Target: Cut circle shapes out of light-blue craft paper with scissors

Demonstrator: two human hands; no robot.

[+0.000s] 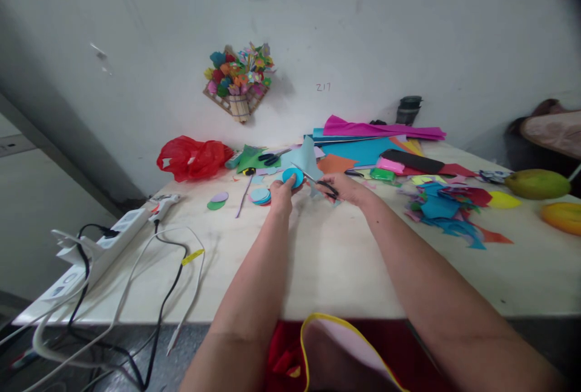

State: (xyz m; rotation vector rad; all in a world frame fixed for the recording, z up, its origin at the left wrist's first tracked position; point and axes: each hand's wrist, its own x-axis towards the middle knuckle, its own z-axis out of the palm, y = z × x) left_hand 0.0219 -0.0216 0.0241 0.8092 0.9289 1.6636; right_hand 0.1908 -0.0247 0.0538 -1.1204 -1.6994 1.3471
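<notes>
Between its thumb and fingers, my left hand (282, 193) pinches a round blue paper disc (293, 178) held over a piece of light blue paper. My right hand (342, 189) is closed around the dark handles of a pair of scissors (325, 186). The blades point left, toward the disc; whether they touch it I cannot tell. Light blue paper (305, 155) lies just behind the disc. Left of my left hand sits a small stack of paper circles (260, 196), with a purple and a green circle (218, 201) farther left.
A second pair of scissors (271, 158) lies on green paper at the back. A red plastic bag (193, 159) stands at the back left. A power strip (109, 241) with cables runs along the left edge. Colourful paper scraps (442, 204) and mango-like fruit (538, 184) are on the right.
</notes>
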